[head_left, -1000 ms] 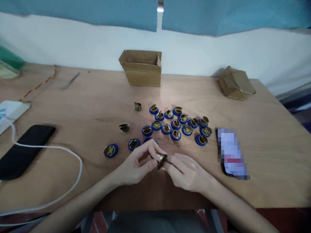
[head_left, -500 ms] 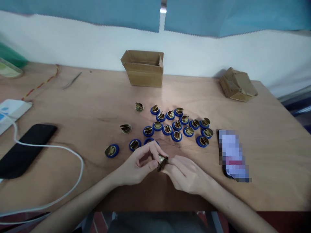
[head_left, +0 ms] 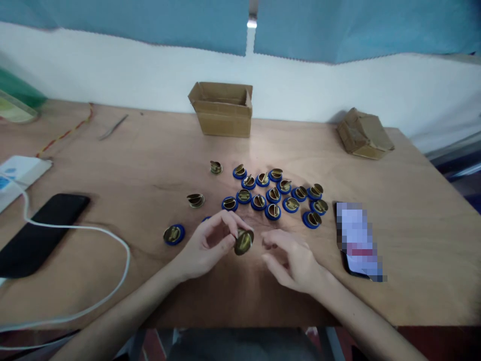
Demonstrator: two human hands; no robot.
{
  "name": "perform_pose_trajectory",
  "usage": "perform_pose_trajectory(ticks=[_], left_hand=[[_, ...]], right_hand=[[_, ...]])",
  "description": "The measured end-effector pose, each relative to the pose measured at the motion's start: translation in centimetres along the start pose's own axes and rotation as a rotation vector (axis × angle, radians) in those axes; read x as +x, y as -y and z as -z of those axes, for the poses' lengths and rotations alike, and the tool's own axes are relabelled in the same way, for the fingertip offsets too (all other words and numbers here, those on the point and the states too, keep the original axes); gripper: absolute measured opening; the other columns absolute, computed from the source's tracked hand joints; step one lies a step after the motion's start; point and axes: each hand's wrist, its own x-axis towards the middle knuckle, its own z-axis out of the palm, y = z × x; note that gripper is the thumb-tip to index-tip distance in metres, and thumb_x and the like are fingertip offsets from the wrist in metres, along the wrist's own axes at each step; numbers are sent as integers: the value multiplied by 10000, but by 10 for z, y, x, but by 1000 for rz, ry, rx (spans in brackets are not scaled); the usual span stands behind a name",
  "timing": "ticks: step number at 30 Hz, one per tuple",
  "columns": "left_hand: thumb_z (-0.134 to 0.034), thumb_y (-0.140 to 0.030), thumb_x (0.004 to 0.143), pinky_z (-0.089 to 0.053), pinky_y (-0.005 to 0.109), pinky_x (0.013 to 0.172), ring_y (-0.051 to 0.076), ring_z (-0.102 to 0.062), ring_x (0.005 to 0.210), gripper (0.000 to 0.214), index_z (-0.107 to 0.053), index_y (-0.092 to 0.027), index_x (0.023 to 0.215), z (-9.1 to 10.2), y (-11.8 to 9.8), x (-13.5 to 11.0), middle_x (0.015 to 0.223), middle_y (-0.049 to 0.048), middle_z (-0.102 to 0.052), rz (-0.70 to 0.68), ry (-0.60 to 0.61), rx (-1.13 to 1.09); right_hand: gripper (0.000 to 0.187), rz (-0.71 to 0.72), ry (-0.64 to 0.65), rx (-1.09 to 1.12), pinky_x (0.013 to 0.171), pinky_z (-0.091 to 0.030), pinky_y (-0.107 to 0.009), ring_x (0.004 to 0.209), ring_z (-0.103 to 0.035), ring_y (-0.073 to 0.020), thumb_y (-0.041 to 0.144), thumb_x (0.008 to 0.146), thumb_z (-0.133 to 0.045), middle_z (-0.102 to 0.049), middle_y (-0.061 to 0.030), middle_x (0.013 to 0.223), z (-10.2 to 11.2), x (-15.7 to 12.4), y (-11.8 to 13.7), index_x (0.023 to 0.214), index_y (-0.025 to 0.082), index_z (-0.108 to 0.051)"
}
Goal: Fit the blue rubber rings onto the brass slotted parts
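Between the thumb and fingers of my left hand (head_left: 210, 245) is a round brass-coloured metal piece (head_left: 244, 242), held up above the near part of the table. My right hand (head_left: 293, 260) is apart from it, just to its right, with thumb and fingers spaced and nothing between them. Beyond both hands lie several blue-rimmed round pieces with brass flaps, one of them a blue-rimmed piece (head_left: 273, 211). To the left sits a single blue-rimmed piece (head_left: 174, 234). Two brass pieces without blue rims, a nearer one (head_left: 196, 200) and a farther one (head_left: 216, 168), lie left of the cluster.
An open cardboard box (head_left: 225, 120) stands at the back, and a crumpled cardboard box (head_left: 364, 135) at the back right. A phone with a blurred screen (head_left: 356, 240) lies right. On the left are a black phone (head_left: 45, 233), a white cable (head_left: 126, 255) and tweezers-like metal (head_left: 114, 126).
My right hand has let go of the brass piece and moved slightly right, its fingers opening. The piece stays in my left hand, now turned with its round face showing.
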Motion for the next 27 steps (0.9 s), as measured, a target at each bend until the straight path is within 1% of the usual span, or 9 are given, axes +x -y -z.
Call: perform_pose_trajectory(ticks=[3,5,8,11,16,18,20,23,27], left_hand=[[-684,-369,935,-518,251,785,160,-650,875,171,-669,-205,978,10,-3,4,1028,62,-701,-7,-152,-62],[-742,-400,885,-539,247,777,169,-672,897,256,-717,-221,1065,16,-8,6,1080,66,-718,14,-240,-125],[-793,-412,833,-564,275,888,211,-695,1049,397,-738,-230,1181,20,-18,9,1205,93,-736,49,-292,-209],[-801,-391,830,-550,272,970,216,-696,1128,418,-738,-235,1213,21,-24,11,1241,96,-745,75,-284,-270],[-769,-362,871,-568,217,892,169,-725,1011,318,-753,-227,1158,17,-17,10,1128,79,-774,73,-227,-344],[-752,-364,886,-579,209,821,148,-721,917,277,-753,-224,1125,13,-12,8,1106,71,-761,78,-177,-348],[-756,-380,880,-581,212,777,136,-704,846,273,-750,-213,1096,10,-8,7,1075,72,-745,83,-133,-317],[-772,-416,858,-579,226,741,150,-689,841,320,-740,-207,1098,8,-4,5,1068,85,-722,76,-97,-237],[-772,-425,853,-574,240,688,152,-685,816,331,-719,-228,1114,8,0,4,1139,91,-700,65,-11,-233]], right_hand=[[190,-81,-19,-19,672,-577,-289,767,-683,-175,177,1006,-494,-692,-55,893,-1,0,-4,1187,174,-552],[216,-92,10,-69,768,-589,-320,885,-692,-201,153,998,-510,-701,-92,1004,-5,1,-5,1208,167,-558],[259,-94,116,-122,917,-577,-399,1050,-667,-251,185,1012,-504,-685,-144,1173,-16,3,-3,1260,140,-567],[348,-98,239,-145,1007,-539,-468,1196,-603,-290,224,1026,-487,-627,-166,1336,-29,6,-2,1357,130,-539],[440,-71,302,-202,1112,-453,-535,1380,-465,-327,212,1031,-475,-472,-180,1535,-46,6,-6,1467,157,-477],[395,-54,277,-191,1092,-473,-530,1380,-472,-319,178,1029,-463,-489,-194,1513,-50,5,-9,1419,157,-523],[313,-68,221,-169,1038,-522,-507,1318,-533,-306,170,1032,-459,-553,-202,1432,-53,4,-12,1318,146,-586],[209,-97,147,-164,964,-573,-480,1183,-620,-295,196,1036,-482,-623,-192,1301,-55,3,-14,1177,138,-626],[193,-76,137,-180,924,-591,-465,1125,-642,-289,187,1035,-482,-637,-180,1251,-54,2,-14,1172,137,-607]])
